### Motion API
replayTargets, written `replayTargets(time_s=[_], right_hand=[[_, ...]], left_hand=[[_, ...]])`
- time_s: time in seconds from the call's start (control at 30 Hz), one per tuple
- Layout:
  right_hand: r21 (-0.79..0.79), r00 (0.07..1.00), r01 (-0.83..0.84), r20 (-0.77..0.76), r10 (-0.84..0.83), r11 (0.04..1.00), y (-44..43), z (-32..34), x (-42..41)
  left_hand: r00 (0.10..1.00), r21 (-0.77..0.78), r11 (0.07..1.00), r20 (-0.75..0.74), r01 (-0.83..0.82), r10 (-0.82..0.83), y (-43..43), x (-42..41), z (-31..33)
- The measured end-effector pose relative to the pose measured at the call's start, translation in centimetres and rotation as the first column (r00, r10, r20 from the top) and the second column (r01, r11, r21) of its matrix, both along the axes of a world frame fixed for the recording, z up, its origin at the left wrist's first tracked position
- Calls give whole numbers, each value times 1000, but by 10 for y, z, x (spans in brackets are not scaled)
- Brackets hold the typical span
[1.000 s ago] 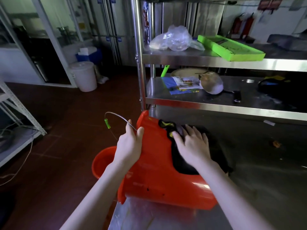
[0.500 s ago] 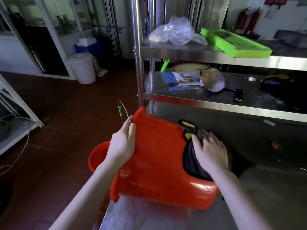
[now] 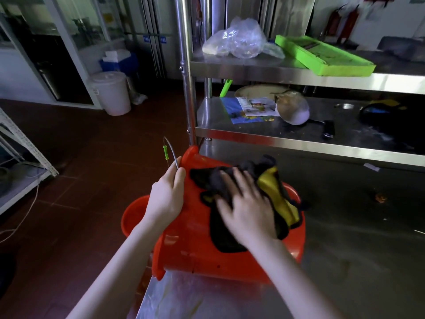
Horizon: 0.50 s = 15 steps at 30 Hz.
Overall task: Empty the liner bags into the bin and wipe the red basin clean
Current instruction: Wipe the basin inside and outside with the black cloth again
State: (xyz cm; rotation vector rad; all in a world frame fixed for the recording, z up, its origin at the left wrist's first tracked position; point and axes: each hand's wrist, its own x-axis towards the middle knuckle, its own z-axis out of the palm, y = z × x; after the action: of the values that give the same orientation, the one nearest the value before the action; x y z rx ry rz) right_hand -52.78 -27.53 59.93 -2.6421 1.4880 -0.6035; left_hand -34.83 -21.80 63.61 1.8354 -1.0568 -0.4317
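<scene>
Steel table (image 3: 345, 249): extends under and to the right of both hands.

Shelf rack (image 3: 253, 137): 2 steel tiers, directly beyond the hands.

Red basin (image 3: 190, 245): lies on its side at the table's left edge, under both hands. Its flared rim faces left, past the edge.

Second red tub (image 3: 132, 217): sits lower, just left of the left wrist, partly hidden by the forearm and the basin.

Cloth (image 3: 218, 183): black with a yellow fold, spread on the basin's upturned wall, beneath and beyond the right hand.

Left hand (image 3: 166, 196): clamped on the basin's rim, with the wire handle (image 3: 171, 153) passing between thumb and fingers.

Right hand (image 3: 249, 212): fingers spread, laid flat on the cloth and pressing it to the basin. The fingers are blurred, so a slight curl cannot be ruled out.

The 2 hands are near each other but apart.
</scene>
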Motion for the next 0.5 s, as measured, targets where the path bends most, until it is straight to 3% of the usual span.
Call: replayTargets(time_s=[0.1,0.2,0.3,0.4,0.5], right_hand=[[108,983,180,-47,-175,978,-22,2,-29],[94,987,149,-76,-142,984,-20,7,-6],[30,987,-159,-24,160,987,0,14,28],[61,853,-522,74,517,851,7,16,20],[181,735,-666,320,597,723,5,16,-15]], left_hand=[[1000,6,1000,-5,-4,4,2,0,-2],[1000,33,999,7,-5,5,-2,1,-2],[1000,38,999,15,-11,10,-4,4,-1],[1000,29,1000,-13,10,-10,3,6,-3],[1000,34,999,3,-6,6,5,4,-4]])
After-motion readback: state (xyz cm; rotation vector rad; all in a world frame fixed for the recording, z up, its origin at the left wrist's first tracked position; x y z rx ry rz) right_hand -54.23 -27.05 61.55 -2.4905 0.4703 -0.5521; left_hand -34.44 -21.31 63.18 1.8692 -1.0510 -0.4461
